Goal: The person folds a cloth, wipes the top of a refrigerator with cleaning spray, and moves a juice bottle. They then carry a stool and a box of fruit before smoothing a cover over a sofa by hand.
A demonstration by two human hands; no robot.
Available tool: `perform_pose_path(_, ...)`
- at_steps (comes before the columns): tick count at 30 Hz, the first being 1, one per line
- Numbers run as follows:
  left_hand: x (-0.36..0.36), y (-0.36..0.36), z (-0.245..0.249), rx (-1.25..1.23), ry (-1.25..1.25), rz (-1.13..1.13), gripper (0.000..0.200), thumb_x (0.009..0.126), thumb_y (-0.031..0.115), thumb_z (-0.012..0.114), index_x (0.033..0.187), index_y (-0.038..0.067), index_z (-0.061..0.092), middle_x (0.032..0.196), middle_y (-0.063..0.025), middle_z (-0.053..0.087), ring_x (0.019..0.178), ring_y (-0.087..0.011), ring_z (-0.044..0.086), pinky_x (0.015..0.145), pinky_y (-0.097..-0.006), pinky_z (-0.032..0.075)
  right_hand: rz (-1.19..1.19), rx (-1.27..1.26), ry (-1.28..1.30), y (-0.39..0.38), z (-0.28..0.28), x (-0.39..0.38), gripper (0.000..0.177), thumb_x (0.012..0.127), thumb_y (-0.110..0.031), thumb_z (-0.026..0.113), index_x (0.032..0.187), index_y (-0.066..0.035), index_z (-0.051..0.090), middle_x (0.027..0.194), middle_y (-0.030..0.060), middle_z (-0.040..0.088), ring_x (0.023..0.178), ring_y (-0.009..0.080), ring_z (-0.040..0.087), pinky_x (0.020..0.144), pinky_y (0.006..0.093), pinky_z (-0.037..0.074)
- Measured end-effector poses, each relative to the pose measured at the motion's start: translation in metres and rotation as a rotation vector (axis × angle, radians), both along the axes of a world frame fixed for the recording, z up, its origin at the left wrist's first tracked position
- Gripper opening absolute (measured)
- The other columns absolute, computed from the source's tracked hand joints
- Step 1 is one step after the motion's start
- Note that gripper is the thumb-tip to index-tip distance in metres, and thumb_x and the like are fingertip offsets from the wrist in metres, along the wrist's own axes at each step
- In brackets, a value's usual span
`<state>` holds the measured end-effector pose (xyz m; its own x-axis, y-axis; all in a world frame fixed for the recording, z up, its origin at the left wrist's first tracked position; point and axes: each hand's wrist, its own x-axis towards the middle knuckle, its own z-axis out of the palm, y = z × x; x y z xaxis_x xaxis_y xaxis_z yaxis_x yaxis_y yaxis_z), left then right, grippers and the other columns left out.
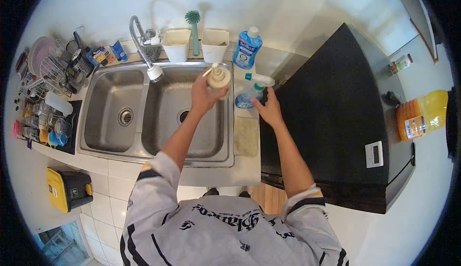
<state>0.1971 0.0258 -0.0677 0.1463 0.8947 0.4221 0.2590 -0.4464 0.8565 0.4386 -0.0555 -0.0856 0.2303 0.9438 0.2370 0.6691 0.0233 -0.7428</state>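
1. Left hand [206,95]: fingers closed around the pump bottle [219,78], a rounded, cream-coloured dispenser with a pale nozzle, held over the back right part of the right basin [185,126].
2. Right hand [270,108]: thumb and fingers at the right side of the spray bottle [246,98]; how firmly they close cannot be told. The bottle is clear blue plastic with a white-and-green trigger head, at the counter's [221,174] right edge.
3. Behind it, near the counter's back right corner, the blue SoSoft bottle [247,49] stands upright, smooth and white-capped.
4. Nearer the front right corner, a pale, soft-looking cloth [246,137] lies flat beside the sink rim.
5. Sink [141,141]: brushed steel, two round-cornered basins, a raised rim; the coiled metal faucet [140,37] arches from its back edge.
6. Along the back edge, two white tubs [176,47] flank a green bristled brush [193,30].
7. At the counter's left end, a wire dish rack [50,71] and glassware [52,117].
8. Margins: a dark, flat-faced appliance [326,117] closely bounds the right edge; freer room for movement lies leftward, above the basins, and toward the front edge.
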Motion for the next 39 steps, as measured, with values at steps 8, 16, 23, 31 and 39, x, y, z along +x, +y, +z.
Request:
perform_pose_path(8, 0.081, 0.089, -0.026, -0.13, 0.044, -0.137, 0.076, 0.066, 0.025, 0.083, 0.13, 0.001, 0.051, 0.118, -0.0162, 0.063, 0.108, -0.0235, 0.061, 0.092, -0.0355, 0.049, -0.025, -0.134, 0.155, -0.151, 0.049, -0.03, 0.069, 0.083, -0.012, 0.069, 0.141, -0.003, 0.035, 0.138, 0.0203, 0.044, 0.121, 0.0322, 0.05, 0.094, 0.0399, 0.048)
perform_pose_path(16, 0.118, 0.131, -0.067, 0.008, 0.084, -0.299, 0.077, 0.06, 0.037, 0.086, 0.122, 0.006, 0.051, 0.109, -0.0203, 0.065, 0.103, -0.0372, 0.062, 0.086, -0.0433, 0.05, -0.146, -0.251, 0.232, -0.257, 0.029, -0.026, 0.063, 0.085, -0.015, 0.069, 0.139, -0.002, 0.038, 0.131, 0.0193, 0.049, 0.118, 0.0293, 0.052, 0.093, 0.0374, 0.049)
perform_pose_path(23, 0.099, 0.113, -0.045, 0.13, 0.098, -0.343, 0.073, 0.065, 0.03, 0.083, 0.124, 0.003, 0.049, 0.111, -0.0201, 0.064, 0.106, -0.0363, 0.061, 0.091, -0.0417, 0.048, -0.138, -0.257, 0.357, -0.255, 0.022, -0.038, 0.058, 0.085, -0.008, 0.066, 0.137, -0.004, 0.04, 0.132, 0.0171, 0.049, 0.117, 0.0256, 0.053, 0.091, 0.035, 0.05)
perform_pose_path(31, 0.074, 0.074, -0.087, -0.142, -0.066, -0.249, 0.057, 0.077, 0.025, 0.074, 0.124, 0.002, 0.052, 0.11, -0.0199, 0.061, 0.103, -0.0342, 0.058, 0.091, -0.0425, 0.045, -0.042, -0.239, 0.269, -0.23, 0.035, -0.048, 0.056, 0.086, -0.016, 0.066, 0.135, -0.002, 0.043, 0.13, 0.0172, 0.051, 0.114, 0.0275, 0.054, 0.089, 0.0357, 0.05)
perform_pose_path(39, 0.07, -0.012, -0.084, 0.108, 0.252, -0.268, 0.051, 0.075, 0.021, 0.077, 0.118, 0.004, 0.056, 0.108, -0.0171, 0.061, 0.102, -0.0349, 0.055, 0.089, -0.0432, 0.043, 0.011, -0.299, 0.188, -0.23, 0.018, -0.065, 0.049, 0.086, -0.021, 0.066, 0.129, -0.005, 0.049, 0.117, 0.0161, 0.056, 0.104, 0.0283, 0.057, 0.083, 0.0364, 0.051)
